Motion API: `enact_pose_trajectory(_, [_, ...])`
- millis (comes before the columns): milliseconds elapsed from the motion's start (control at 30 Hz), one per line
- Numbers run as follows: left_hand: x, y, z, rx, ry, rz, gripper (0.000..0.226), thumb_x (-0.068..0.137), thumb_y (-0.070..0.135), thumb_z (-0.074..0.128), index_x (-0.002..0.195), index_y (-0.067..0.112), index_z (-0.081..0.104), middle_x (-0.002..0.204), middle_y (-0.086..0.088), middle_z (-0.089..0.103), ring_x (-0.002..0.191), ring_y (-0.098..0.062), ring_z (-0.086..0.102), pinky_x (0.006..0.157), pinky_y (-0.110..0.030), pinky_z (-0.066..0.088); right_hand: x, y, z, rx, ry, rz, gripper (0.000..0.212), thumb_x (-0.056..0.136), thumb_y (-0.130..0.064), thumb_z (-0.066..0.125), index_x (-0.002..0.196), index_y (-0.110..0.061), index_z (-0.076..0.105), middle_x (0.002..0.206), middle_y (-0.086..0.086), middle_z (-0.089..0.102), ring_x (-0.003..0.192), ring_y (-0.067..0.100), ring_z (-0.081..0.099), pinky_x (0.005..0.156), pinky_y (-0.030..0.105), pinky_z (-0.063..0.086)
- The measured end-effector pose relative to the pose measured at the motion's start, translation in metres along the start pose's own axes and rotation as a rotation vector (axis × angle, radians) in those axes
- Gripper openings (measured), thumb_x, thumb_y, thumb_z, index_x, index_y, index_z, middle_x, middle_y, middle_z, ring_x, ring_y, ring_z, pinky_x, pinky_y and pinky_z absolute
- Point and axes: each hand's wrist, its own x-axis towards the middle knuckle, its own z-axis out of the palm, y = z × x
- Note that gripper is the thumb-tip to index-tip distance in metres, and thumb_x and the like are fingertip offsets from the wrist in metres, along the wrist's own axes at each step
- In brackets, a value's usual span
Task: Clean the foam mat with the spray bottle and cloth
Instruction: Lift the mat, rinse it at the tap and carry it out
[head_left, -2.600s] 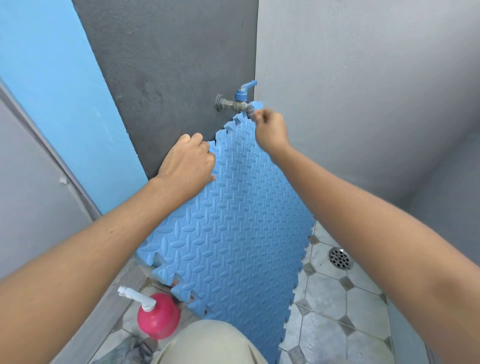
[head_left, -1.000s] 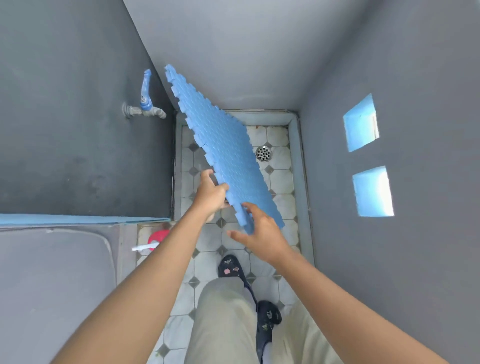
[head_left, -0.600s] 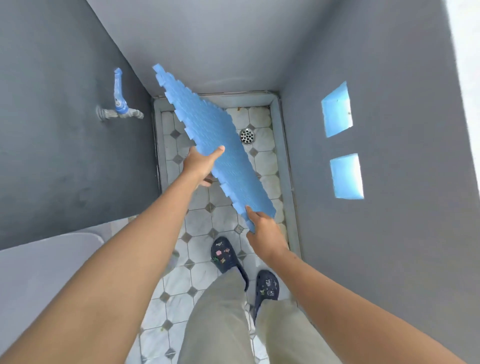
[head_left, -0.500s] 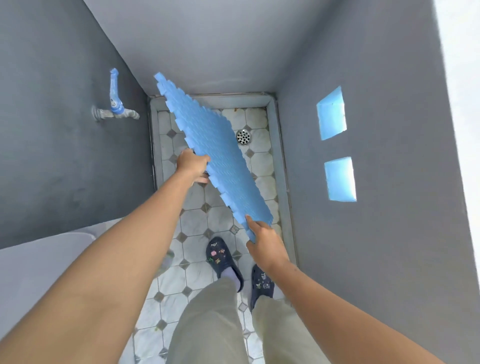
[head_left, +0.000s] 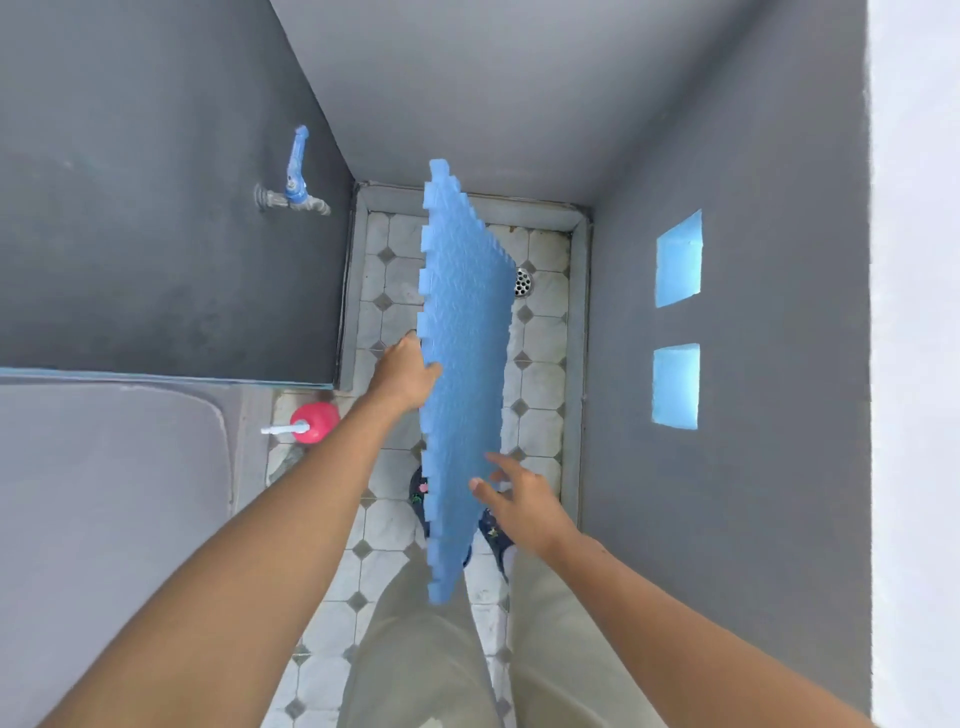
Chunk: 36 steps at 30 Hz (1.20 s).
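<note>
Head view: I logged foam mat (head_left: 465, 364) on edge, long axis away from me; left hand (head_left: 405, 376) clasped mat's mid-edge, right hand (head_left: 519, 506) splayed, empty, beside near end.

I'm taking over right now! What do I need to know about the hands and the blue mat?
Left hand: grips the foam mat by its left edge, holding it up above the tiled floor.
Right hand: open, fingers spread by the mat's near corner; contact unclear.
Spray bottle: pink, on the floor left of the mat, in neither hand.
Cloth: not clearly in view.
Done: mat lifted. Left: spray it, then wipe with the cloth.
</note>
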Motion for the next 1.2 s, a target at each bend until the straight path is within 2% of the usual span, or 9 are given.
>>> enact_pose_trajectory(233, [-0.081, -0.051, -0.001, 0.220, 0.047, 0.018, 0.033, 0.090, 0.017, 0.056, 0.122, 0.008, 0.052, 0.117, -0.017, 0.063, 0.107, -0.038, 0.058, 0.084, -0.041, 0.046, 0.008, -0.031, -0.039, 0.026, 0.056, -0.085, 0.034, 0.102, -0.034, 0.060, 0.133, -0.021, 0.056, 0.104, -0.007, 0.063, 0.088, 0.017, 0.064, 0.081, 0.046, 0.061])
enact_pose_trajectory(333, [-0.116, -0.082, 0.001, 0.229, 0.024, -0.037, 0.032, 0.089, 0.019, 0.054, 0.120, 0.011, 0.050, 0.111, -0.018, 0.062, 0.101, -0.039, 0.061, 0.081, -0.041, 0.048, 0.006, -0.052, -0.032, 0.055, 0.077, -0.137, 0.028, 0.103, -0.025, 0.059, 0.130, -0.020, 0.056, 0.115, -0.001, 0.064, 0.084, 0.011, 0.065, 0.079, 0.042, 0.061])
enact_pose_trajectory(433, [-0.156, -0.117, 0.000, 0.210, 0.010, -0.091, 0.030, 0.089, 0.017, 0.053, 0.118, 0.009, 0.048, 0.108, -0.019, 0.063, 0.098, -0.038, 0.062, 0.075, -0.039, 0.047, 0.005, -0.075, -0.013, -0.120, 0.141, -0.393, 0.029, 0.101, -0.017, 0.057, 0.129, -0.025, 0.055, 0.130, -0.006, 0.056, 0.109, 0.013, 0.057, 0.087, 0.033, 0.051])
enact_pose_trajectory(633, [-0.240, -0.191, 0.009, 0.187, -0.009, -0.261, 0.040, 0.095, 0.018, 0.046, 0.135, 0.012, 0.040, 0.118, -0.017, 0.059, 0.107, -0.037, 0.055, 0.074, -0.036, 0.038, 0.008, -0.133, 0.057, -0.717, 0.052, -1.035, 0.064, 0.079, 0.007, 0.063, 0.136, -0.020, 0.059, 0.150, 0.008, 0.047, 0.138, 0.032, 0.040, 0.113, 0.045, 0.034])
enact_pose_trajectory(767, [-0.291, -0.239, 0.027, 0.140, -0.002, -0.342, 0.041, 0.096, 0.014, 0.043, 0.137, 0.019, 0.039, 0.112, -0.012, 0.060, 0.099, -0.033, 0.058, 0.075, -0.038, 0.044, 0.013, -0.160, 0.121, -1.419, -0.297, -1.021, 0.083, 0.088, -0.008, 0.067, 0.158, -0.030, 0.029, 0.163, 0.005, 0.031, 0.155, 0.033, 0.017, 0.127, 0.057, 0.002])
enact_pose_trajectory(833, [-0.312, -0.264, 0.040, 0.144, 0.009, -0.365, 0.040, 0.094, 0.012, 0.043, 0.134, 0.020, 0.042, 0.112, -0.011, 0.061, 0.093, -0.033, 0.058, 0.072, -0.037, 0.043, 0.009, -0.161, 0.154, -1.701, -0.411, -1.018, 0.079, 0.091, -0.014, 0.067, 0.158, -0.028, 0.027, 0.152, 0.005, 0.046, 0.149, 0.033, 0.030, 0.126, 0.057, 0.006])
enact_pose_trajectory(967, [-0.351, -0.315, 0.072, 0.091, 0.013, -0.407, 0.032, 0.090, 0.006, 0.042, 0.119, 0.019, 0.047, 0.103, -0.007, 0.063, 0.087, -0.029, 0.059, 0.071, -0.039, 0.047, -0.005, -0.149, 0.224, -1.865, -0.541, -1.029, 0.043, 0.093, -0.011, 0.061, 0.134, -0.021, 0.054, 0.114, 0.006, 0.066, 0.114, 0.031, 0.061, 0.093, 0.039, 0.039])
enact_pose_trajectory(1100, [-0.397, -0.365, 0.103, 0.001, 0.136, -0.477, 0.045, 0.089, 0.000, 0.044, 0.129, 0.020, 0.047, 0.106, -0.010, 0.064, 0.092, -0.032, 0.061, 0.066, -0.035, 0.041, -0.033, -0.140, 0.290, -1.771, -0.672, -0.949, 0.024, 0.100, -0.019, 0.061, 0.123, -0.012, 0.062, 0.099, 0.010, 0.061, 0.096, 0.031, 0.061, 0.075, 0.033, 0.042])
enact_pose_trajectory(1200, [-0.437, -0.408, 0.124, -0.175, 0.329, -0.585, 0.047, 0.091, 0.000, 0.049, 0.132, 0.022, 0.048, 0.119, -0.013, 0.064, 0.102, -0.034, 0.059, 0.084, -0.039, 0.046, -0.063, -0.143, 0.343, -1.797, -0.718, -1.077, 0.019, 0.100, -0.024, 0.065, 0.108, -0.007, 0.062, 0.100, 0.010, 0.064, 0.098, 0.030, 0.060, 0.073, 0.033, 0.033])
